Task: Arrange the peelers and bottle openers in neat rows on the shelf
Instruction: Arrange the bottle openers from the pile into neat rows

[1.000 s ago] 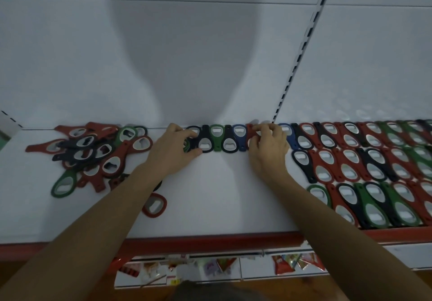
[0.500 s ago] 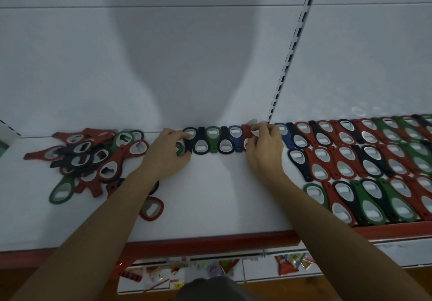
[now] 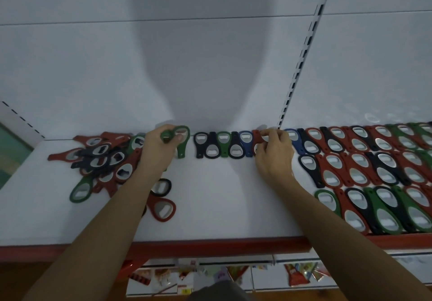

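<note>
My left hand (image 3: 159, 146) grips a green bottle opener (image 3: 183, 139) at the back of the white shelf (image 3: 210, 202), a gap away from the left end of a short back row of openers (image 3: 222, 144). My right hand (image 3: 272, 151) pinches a red opener (image 3: 257, 137) at that row's right end. A loose heap of red, black and green openers (image 3: 105, 158) lies at the left. Neat rows of openers (image 3: 374, 167) fill the shelf's right side.
A black opener (image 3: 161, 187) and a red one (image 3: 162, 208) lie loose under my left forearm. The shelf has a red front edge (image 3: 222, 245). A slotted upright (image 3: 301, 55) runs up the back wall. Packaged goods (image 3: 301, 273) hang on a lower shelf.
My left hand has pulled away to the left from the back row, with the green opener in its grip. My right hand has stayed on the red opener at the row's right end.
</note>
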Motion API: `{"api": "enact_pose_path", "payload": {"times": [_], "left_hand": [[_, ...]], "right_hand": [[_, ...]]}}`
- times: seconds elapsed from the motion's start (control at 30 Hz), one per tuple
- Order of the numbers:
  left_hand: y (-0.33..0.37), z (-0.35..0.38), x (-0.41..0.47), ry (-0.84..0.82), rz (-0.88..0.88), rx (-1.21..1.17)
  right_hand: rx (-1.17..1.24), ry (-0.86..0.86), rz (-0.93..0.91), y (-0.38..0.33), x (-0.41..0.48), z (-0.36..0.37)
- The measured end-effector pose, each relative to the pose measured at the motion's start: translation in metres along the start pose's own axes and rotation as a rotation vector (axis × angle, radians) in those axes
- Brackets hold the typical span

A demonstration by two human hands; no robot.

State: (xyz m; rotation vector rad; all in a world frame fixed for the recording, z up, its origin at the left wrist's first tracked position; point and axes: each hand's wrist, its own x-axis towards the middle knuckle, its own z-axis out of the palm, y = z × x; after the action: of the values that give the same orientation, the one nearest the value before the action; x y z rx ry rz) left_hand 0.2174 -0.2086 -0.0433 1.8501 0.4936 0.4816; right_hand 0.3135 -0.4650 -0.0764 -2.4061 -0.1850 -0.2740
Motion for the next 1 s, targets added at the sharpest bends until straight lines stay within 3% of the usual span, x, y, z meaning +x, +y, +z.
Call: {"api": "enact_pose_path", "payload": {"times": [0.1,0.2,0.3,0.4,0.57,0.7,1.0], "left_hand": [[0.008,-0.004,0.0,0.004,0.252,0.189],[-0.002,-0.015,0.005,-0.119,0.468,0.569],[-0.008,-0.023,0.004,-0.322,0.434,0.739],[-0.007,-0.029,0.004,-0.385,0.422,0.825],[-0.004,-0.022,0.004,-0.262,0.403,0.745],[-0.008,-0.008,0.001,-0.315,0.269,0.894],[-0.017,0.002,0.0,-0.253,0.251,0.799]], "right_hand": [[-0.003,0.002,-0.003,0.0,0.0,-0.001],[-0.022,0.0,-0.01,0.0,-0.001,-0.002],[-0.037,0.002,-0.018,-0.001,-0.001,-0.002],[-0.033,0.0,-0.016,-0.001,-0.001,-0.002],[-0.016,0.005,-0.005,-0.002,-0.003,-0.002],[0.002,-0.007,0.029,-0.001,-0.001,-0.003],[0.032,0.012,0.14,0.0,0.001,-0.01]]}}
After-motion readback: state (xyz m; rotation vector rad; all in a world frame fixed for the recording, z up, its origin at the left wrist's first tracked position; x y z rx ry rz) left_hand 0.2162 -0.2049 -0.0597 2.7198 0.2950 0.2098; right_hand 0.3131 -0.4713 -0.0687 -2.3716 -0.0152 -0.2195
